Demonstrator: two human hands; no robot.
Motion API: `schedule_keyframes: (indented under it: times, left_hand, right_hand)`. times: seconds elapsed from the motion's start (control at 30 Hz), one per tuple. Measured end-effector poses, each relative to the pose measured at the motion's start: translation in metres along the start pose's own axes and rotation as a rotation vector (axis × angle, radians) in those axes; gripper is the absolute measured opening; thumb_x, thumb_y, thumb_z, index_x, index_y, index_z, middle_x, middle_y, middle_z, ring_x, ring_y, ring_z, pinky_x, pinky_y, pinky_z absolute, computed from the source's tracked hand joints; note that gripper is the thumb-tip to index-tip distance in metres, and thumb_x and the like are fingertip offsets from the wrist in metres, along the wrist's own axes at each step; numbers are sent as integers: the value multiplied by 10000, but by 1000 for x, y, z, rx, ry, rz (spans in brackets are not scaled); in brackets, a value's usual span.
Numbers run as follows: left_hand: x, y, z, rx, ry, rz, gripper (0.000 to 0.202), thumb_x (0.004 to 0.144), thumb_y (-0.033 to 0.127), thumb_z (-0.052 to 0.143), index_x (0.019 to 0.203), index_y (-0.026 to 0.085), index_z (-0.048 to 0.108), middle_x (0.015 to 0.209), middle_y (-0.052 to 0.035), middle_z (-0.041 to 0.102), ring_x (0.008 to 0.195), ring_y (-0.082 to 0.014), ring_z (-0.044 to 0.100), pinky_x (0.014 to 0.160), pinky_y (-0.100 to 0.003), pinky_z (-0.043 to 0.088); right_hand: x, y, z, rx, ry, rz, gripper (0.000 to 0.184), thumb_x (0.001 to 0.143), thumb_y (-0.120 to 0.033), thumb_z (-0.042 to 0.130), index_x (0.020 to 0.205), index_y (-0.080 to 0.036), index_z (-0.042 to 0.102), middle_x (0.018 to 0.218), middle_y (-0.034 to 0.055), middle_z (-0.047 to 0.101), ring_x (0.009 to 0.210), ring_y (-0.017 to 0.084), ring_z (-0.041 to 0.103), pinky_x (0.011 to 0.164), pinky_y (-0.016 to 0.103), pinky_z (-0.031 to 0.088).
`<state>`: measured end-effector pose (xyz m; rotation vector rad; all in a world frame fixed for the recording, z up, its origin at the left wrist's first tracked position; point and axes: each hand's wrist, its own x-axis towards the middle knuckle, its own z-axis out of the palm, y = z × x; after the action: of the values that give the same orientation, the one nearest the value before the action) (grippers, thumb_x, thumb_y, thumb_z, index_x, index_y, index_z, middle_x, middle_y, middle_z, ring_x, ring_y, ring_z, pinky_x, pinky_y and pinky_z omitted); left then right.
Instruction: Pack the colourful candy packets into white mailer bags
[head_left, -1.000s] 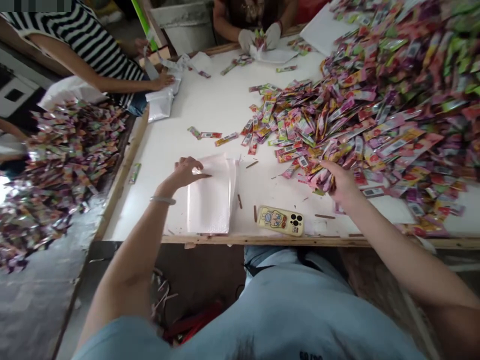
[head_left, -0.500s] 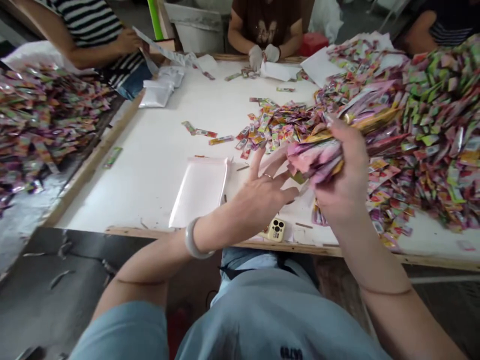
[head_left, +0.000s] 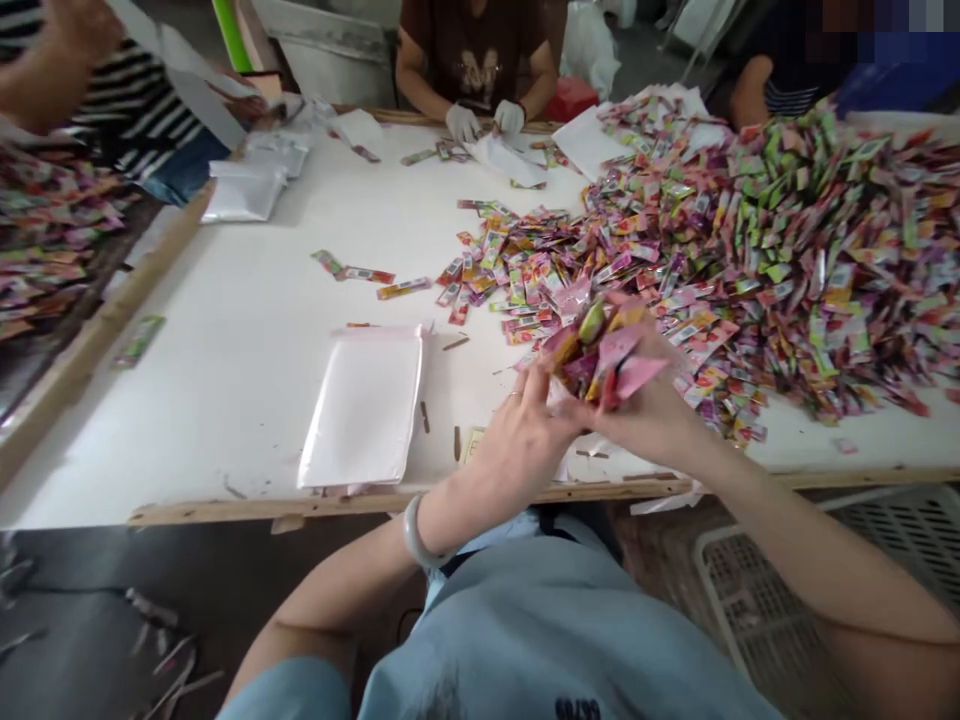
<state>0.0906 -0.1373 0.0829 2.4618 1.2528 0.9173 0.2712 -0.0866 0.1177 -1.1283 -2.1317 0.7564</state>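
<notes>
Both my hands are together over the near edge of the white table [head_left: 247, 340]. My right hand [head_left: 652, 415] is closed around a bunch of colourful sachets [head_left: 600, 350], held upright. My left hand [head_left: 525, 430] presses against the bottom of the same bunch, fingers curled on it. A stack of white plastic bags [head_left: 367, 405] lies flat on the table to the left of my hands. A large heap of loose sachets [head_left: 757, 230] covers the table's right side. A phone in a yellow case is mostly hidden under my left hand.
A person in white gloves [head_left: 480, 122] works at the far edge; another in a striped top [head_left: 112, 90] stands at the left with white bags [head_left: 244, 195]. A second sachet heap [head_left: 45, 230] lies left of the table. A white crate [head_left: 757, 590] sits below right.
My right hand has brought the bunch of sachets down and nearer to me. My left hand, which had its fingers spread beside the bunch, has closed onto its lower end.
</notes>
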Motion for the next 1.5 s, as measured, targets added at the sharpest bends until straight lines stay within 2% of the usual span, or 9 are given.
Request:
schedule_keyframes:
  times: [0.27,0.47,0.73,0.83,0.93,1.1,1.27,1.37,1.5]
  left_hand:
    - [2,-5,-11,126,18,21,198,1012,214,570,1156,254,701,1498,-158,440,1388,-370,495,1031,-549,585]
    - [2,4,-23,187,-7,85,222,967,150,631,1130,272,719,1519,-105,455,1562,-433,272,1195,-680,411]
    - [14,-1,-43,174,-121,82,190,999,193,581,1085,276,728,1428,-107,531,1362,-347,550,1111,-630,521]
    - [15,-10,-55,141,-74,55,164,1011,225,578,1086,293,707,1413,-99,543,1290,-309,605,1034,-543,592]
    - [10,-17,-65,146,-20,77,109,1017,269,591,1039,303,692,1338,-93,585,1215,-285,637,972,-487,611]
    - [-4,-16,-56,189,20,85,152,1019,242,568,965,266,709,1266,-99,635,1134,-301,636,958,-528,550]
    - [-11,-10,-34,190,386,-82,265,894,160,729,1140,250,695,1381,-157,478,1303,-365,541,896,-496,564]
    - [-9,-7,-30,127,423,-144,367,869,132,745,1201,266,660,1486,-155,389,1418,-396,458,977,-540,555]
    - [-5,-7,-30,82,402,-142,334,878,117,722,1176,258,664,1453,-138,445,1442,-385,459,1045,-547,540]
  right_hand:
    - [-11,5,-54,-394,-39,-184,539,805,-455,810,1288,-277,650,1719,46,320,1616,469,101,1288,742,45]
    - [2,16,-77,-303,-93,-182,362,732,-465,876,980,-232,752,1588,50,508,1578,505,219,1273,759,104]
    - [9,-7,-89,-130,19,-132,230,826,-444,801,732,-240,754,1337,-33,650,1539,405,362,1250,693,187]
    - [-5,35,-90,-176,49,-37,177,929,-391,680,1029,-279,773,1331,-13,663,1417,341,527,1181,642,379]
    - [-37,112,-74,-348,14,108,361,923,-150,574,1260,-206,690,1273,88,703,1221,298,651,1073,508,507]
    - [-91,208,-34,-695,-320,168,403,833,35,461,1150,-103,669,1186,186,702,1168,306,643,1015,431,483]
    - [-94,222,-24,-511,-45,338,191,899,-148,455,1031,-171,592,990,144,674,890,275,637,819,370,503]
    - [-61,224,-19,-394,131,612,274,916,-197,444,1161,-140,554,1030,177,686,890,294,636,836,388,492]
    - [-15,231,-15,-262,53,823,336,869,-309,646,1155,-134,614,1109,191,715,993,313,663,902,387,487]
